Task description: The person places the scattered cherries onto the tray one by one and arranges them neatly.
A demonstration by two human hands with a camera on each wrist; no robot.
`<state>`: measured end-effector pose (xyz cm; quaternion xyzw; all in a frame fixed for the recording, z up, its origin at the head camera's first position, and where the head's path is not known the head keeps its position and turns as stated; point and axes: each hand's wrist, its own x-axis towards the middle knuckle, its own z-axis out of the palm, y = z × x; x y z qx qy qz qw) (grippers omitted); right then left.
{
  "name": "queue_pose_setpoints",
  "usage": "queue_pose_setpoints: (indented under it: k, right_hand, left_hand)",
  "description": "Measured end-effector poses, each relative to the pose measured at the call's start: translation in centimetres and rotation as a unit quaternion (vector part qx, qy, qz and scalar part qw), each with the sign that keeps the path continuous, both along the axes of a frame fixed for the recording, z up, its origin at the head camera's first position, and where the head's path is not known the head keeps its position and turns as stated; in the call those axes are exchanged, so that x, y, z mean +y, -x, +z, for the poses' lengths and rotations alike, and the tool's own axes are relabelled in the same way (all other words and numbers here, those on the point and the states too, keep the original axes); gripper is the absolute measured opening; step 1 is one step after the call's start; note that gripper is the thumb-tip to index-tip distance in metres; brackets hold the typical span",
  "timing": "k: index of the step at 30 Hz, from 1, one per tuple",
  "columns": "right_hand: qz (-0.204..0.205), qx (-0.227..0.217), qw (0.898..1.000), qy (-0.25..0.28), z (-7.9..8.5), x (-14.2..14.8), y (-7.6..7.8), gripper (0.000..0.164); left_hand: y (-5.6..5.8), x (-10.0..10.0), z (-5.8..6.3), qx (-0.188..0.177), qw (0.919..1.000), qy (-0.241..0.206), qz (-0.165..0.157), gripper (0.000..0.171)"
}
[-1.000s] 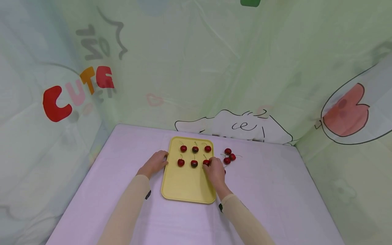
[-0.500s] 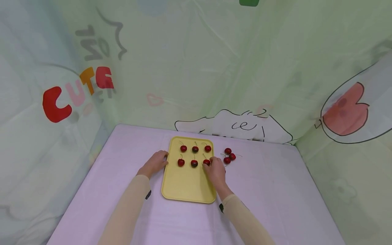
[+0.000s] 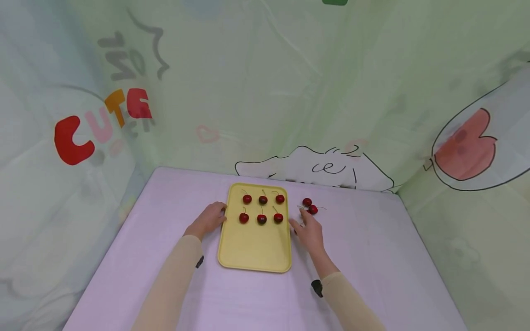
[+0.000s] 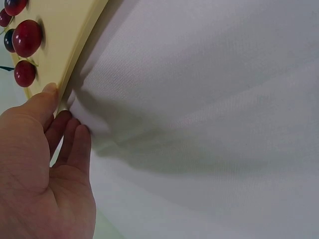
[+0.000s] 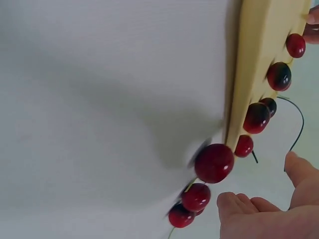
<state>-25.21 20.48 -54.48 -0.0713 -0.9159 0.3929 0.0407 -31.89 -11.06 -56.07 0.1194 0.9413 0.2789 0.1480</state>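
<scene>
A yellow tray [image 3: 254,250] lies on the table, with cherries in two rows of three on its far half; the near row's right one is a red cherry [image 3: 278,218]. My left hand [image 3: 208,218] holds the tray's left edge, its thumb [image 4: 49,92] on the rim and its fingers against the side. Just right of the tray, my right hand [image 3: 311,233] is over the loose cherries with thumb and fingers apart and nothing between them. In the right wrist view a loose cherry [image 5: 214,163] lies near the tray edge, with more cherries [image 5: 195,197] behind it.
The table has a pale lilac cloth [image 3: 372,248]. Printed curtains [image 3: 256,92] stand behind it and along both sides. Two loose cherries show past my right fingertips, one a dark red cherry [image 3: 307,202]; my hand partly hides the others.
My right hand has let go of the near row's right cherry, which stays on the tray. It has moved right, off the tray, to the loose cherries. My left hand keeps its hold.
</scene>
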Motion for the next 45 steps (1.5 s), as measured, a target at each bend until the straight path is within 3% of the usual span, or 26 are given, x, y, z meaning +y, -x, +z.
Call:
queue_pose_setpoints:
  k: [5,17,24,28,37,40,45]
  right_hand:
    - [0.002,-0.033,0.999,-0.008,-0.3,1.0,-0.6,0.071]
    - [0.028,-0.033,0.999,-0.001,-0.6,2.2,-1.5,0.072]
    - [0.029,-0.049,0.998,-0.005,-2.5,2.8,-1.2,0.072]
    - [0.036,-0.035,0.999,-0.021,-4.1,3.1,-0.6,0.07]
    - [0.051,0.018,0.998,-0.028,-5.2,2.6,-0.4,0.058]
    - [0.057,0.028,0.997,-0.042,-5.0,2.4,-0.5,0.055]
    - [0.059,0.022,0.998,-0.029,-3.2,1.9,-1.0,0.054]
  left_hand:
    - [0.0,0.0,0.1,0.008,1.0,-0.001,-0.004,0.043]
    - [0.2,-0.3,0.2,0.021,0.9996,0.006,-0.018,0.043]
    - [0.4,-0.4,0.2,0.015,0.9997,0.005,-0.02,0.044]
    - [0.5,-0.5,0.2,0.01,0.9997,0.009,-0.019,0.045]
    - [0.4,-0.3,0.2,0.006,0.9998,0.006,-0.017,0.046]
    - [0.4,-0.2,0.0,0.007,0.9998,0.006,-0.017,0.046]
    - [0.4,-0.3,-0.1,0.008,0.9998,0.004,-0.016,0.046]
